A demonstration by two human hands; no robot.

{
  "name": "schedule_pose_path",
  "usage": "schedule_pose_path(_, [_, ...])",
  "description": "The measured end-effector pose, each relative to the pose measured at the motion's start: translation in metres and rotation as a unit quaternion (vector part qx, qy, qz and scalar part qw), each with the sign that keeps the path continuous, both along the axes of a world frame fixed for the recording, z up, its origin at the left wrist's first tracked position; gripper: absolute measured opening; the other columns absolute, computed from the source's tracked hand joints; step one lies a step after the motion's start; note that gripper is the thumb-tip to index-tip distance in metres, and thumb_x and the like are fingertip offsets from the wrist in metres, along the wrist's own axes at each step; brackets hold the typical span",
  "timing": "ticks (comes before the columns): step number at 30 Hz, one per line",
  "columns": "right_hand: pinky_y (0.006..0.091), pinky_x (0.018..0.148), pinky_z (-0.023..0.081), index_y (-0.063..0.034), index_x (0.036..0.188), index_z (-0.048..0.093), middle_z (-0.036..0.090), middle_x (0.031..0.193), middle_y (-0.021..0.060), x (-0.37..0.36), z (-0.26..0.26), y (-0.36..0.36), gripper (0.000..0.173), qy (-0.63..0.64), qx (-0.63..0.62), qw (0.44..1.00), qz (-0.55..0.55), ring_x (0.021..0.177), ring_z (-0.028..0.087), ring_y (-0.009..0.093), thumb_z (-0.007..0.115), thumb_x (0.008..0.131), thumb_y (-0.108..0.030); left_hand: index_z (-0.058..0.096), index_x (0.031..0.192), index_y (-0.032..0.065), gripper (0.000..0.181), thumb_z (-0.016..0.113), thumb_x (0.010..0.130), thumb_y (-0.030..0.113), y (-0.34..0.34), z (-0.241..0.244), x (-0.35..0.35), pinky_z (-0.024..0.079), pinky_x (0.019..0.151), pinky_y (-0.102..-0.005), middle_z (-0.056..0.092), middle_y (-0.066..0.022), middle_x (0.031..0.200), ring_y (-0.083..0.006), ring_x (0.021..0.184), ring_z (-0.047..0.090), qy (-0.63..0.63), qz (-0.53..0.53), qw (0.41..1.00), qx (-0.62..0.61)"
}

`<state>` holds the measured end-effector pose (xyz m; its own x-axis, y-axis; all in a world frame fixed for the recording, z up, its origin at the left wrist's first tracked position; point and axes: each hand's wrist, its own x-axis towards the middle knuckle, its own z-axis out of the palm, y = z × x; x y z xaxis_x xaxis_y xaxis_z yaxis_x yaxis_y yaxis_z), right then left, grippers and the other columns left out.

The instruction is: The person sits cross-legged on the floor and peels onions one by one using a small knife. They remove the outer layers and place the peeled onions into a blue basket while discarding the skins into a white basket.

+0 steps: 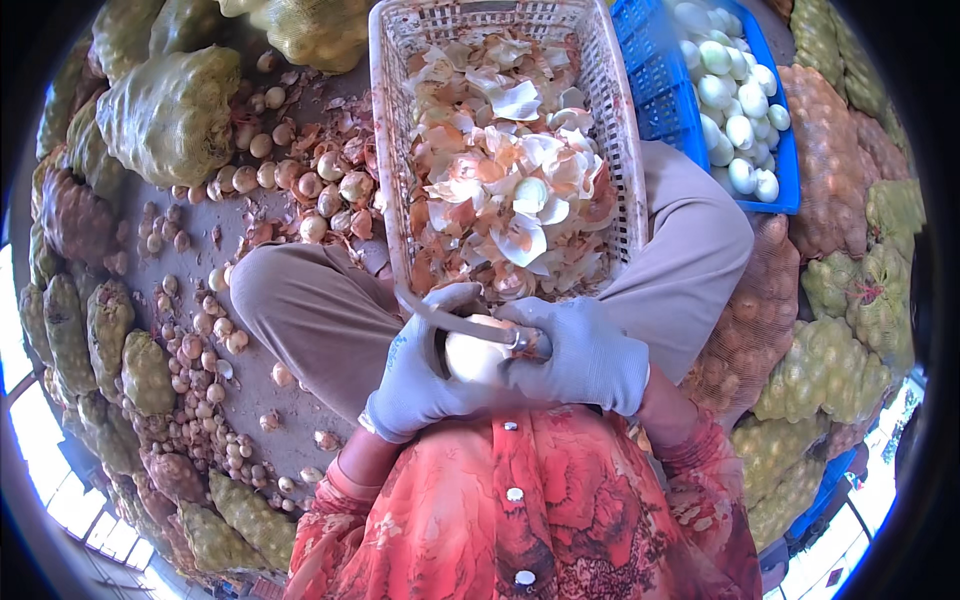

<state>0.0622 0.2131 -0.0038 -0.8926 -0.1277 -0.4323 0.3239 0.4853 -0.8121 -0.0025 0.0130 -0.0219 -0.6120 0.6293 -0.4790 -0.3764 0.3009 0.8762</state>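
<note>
My left hand (420, 375), in a pale grey-blue work glove, holds a whitish onion (474, 356) in front of my lap. In the same kind of glove, my right hand (577, 352) grips a knife (457, 321) by its handle, with fingers at the onion's right side. The curved blade points up and left, over the top of the onion and the left thumb. Just beyond both hands stands a dirty white plastic crate (384, 150) between my knees, heaped with onion skins (495, 180). Part of the onion is hidden by the fingers.
Beyond my right knee stands a blue plastic crate (660, 112) of peeled white onions (739, 131). Unpeeled onions (289, 176) and loose skins lie on the floor to the left. Filled mesh sacks (169, 112) surround me on both sides, some (750, 315) close to my right knee.
</note>
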Motion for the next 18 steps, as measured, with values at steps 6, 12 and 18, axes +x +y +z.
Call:
schedule_pose_path(6, [0.0373, 0.058, 0.051, -0.0055, 0.085, 0.063, 0.063, 0.069, 0.0131, 0.012, -0.022, -0.001, 0.021, 0.053, -0.085, 0.995, -0.007, 0.063, 0.065, 0.029, 0.069, 0.073, -0.022, 0.044, 0.132, -0.0010, 0.096, 0.091, 0.051, 0.021, -0.009, -0.007, 0.003, 0.041, 0.102, -0.0341, 0.053, -0.0119, 0.125, -0.0197, 0.116, 0.052, 0.012, -0.089, 0.995, 0.033])
schedule_pose_path(12, [0.0259, 0.051, 0.043, 0.0005, 0.096, 0.067, 0.054, 0.063, -0.0030, 0.021, -0.031, -0.001, 0.024, -0.154, -0.288, 0.921, -0.213, 0.055, 0.049, 0.007, 0.068, 0.079, -0.016, 0.038, 0.137, -0.0012, 0.103, 0.091, 0.049, 0.013, -0.006, -0.019, 0.010, 0.037, 0.106, -0.0343, 0.050, -0.0108, 0.131, -0.0197, 0.121, 0.049, -0.148, -0.001, 0.978, 0.147])
schedule_pose_path(18, [0.0327, 0.055, 0.051, -0.0039, 0.084, 0.065, 0.063, 0.067, 0.0102, -0.004, -0.014, 0.000, 0.011, -0.029, -0.108, 0.991, -0.074, 0.054, 0.062, 0.020, 0.060, 0.081, -0.014, 0.043, 0.132, -0.0021, 0.082, 0.084, 0.063, 0.017, -0.002, -0.018, 0.017, 0.043, 0.097, -0.0313, 0.053, -0.0121, 0.123, -0.0193, 0.112, 0.053, -0.024, 0.003, 1.000, -0.002])
